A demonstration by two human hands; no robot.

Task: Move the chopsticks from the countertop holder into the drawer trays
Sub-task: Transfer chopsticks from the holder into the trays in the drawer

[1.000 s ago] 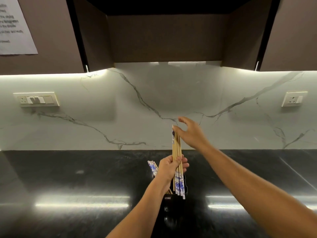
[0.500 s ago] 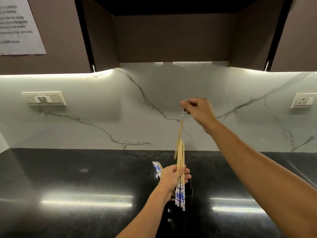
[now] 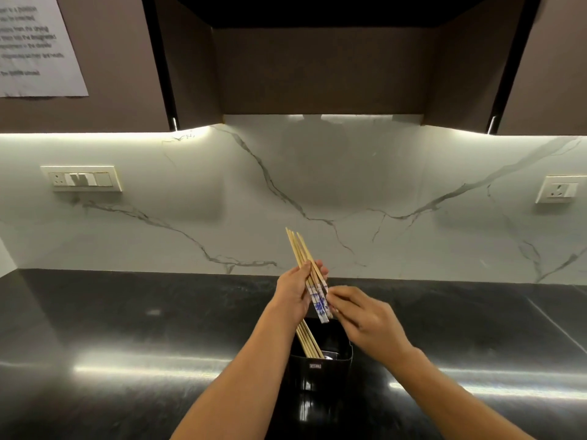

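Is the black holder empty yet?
Not empty: several chopsticks lean inside the black holder, below the bundle held in the left hand.

Place: a home kitchen.
Worktop: glossy black stone countertop [image 3: 127, 328] spreading under both hands.
Wall: white marble-look backsplash with grey veins [image 3: 349, 185] beyond the hands.
Storage: dark brown wall cabinets [image 3: 317, 68] above the hands, a light strip glowing beneath.
Fittings: cream switch-and-socket plate [image 3: 82, 178] up-left of the hands; white socket [image 3: 556, 189] up-right.
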